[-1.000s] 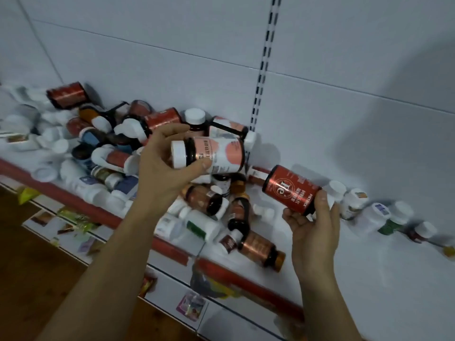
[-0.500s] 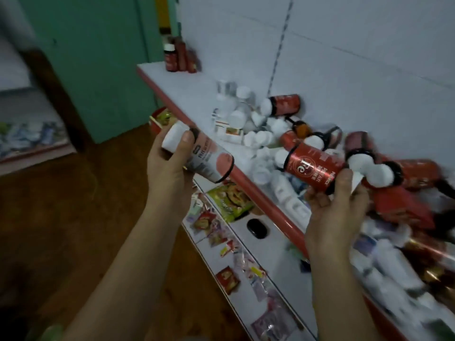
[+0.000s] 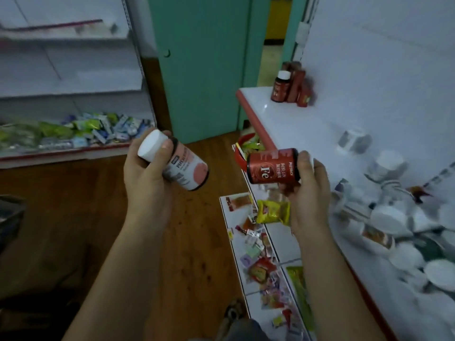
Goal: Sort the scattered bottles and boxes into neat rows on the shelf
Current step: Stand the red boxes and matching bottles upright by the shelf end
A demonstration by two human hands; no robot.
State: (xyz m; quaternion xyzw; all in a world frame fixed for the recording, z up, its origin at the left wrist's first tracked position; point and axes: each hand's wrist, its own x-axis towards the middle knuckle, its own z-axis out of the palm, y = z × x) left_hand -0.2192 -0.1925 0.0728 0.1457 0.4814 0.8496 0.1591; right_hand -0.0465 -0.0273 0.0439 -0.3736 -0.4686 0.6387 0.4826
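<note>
left hand grips white-capped pink-label plastic bottle; right hand at 3 o'clock grips red "fe" bottle, fingers curled round both.

Floor was dark brown wood boards. A teal-green door with a small round knob stood at the far side; a narrow yellow-lit opening showed just to its right. White shelving unit with red-edged shelves stood at left, blurred. White panelled wall ran along the right. Light was dim.
</note>
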